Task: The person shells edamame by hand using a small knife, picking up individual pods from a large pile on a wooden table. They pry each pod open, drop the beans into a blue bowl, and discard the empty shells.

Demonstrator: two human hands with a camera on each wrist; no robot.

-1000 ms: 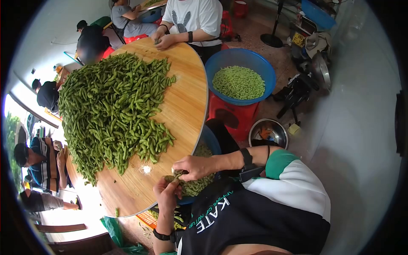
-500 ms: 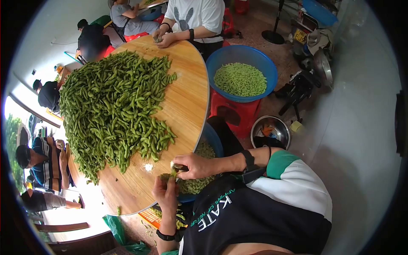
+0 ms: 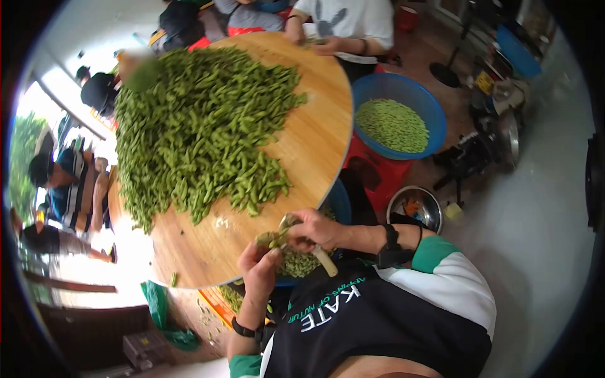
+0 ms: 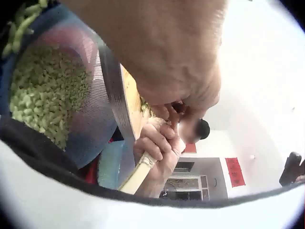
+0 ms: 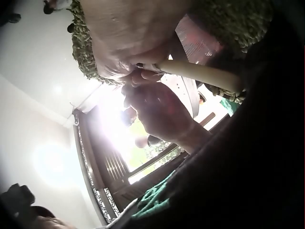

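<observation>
My left hand (image 3: pixel 259 264) pinches a green soybean pod (image 3: pixel 275 239) between thumb and fingertips, over the front edge of the round wooden table (image 3: pixel 320 135). Right beside it, my right hand (image 3: pixel 315 228) grips a small tool by its pale, cream-coloured handle (image 3: pixel 325 261); its working end is hidden in the fingers. In the left wrist view, the handle (image 4: pixel 137 177) slants down out of the curled right fingers (image 4: pixel 151 145). The right wrist view shows both hands meeting at the fingertips. Below them a blue basin (image 4: pixel 102 143) holds shelled green beans (image 4: pixel 50 95).
A large heap of pods (image 3: pixel 201 132) covers much of the table. Beyond it stands a second blue basin (image 3: pixel 435 120) of shelled beans on a red stool (image 3: pixel 394 179). A metal bowl (image 3: pixel 435 211) is on the floor. A person in a white shirt (image 3: pixel 362 25) works opposite.
The head view has turned, so the table and basins sit further right and higher. The right hand has rotated, and the pale handle now shows below it. Both hands stay close together.
</observation>
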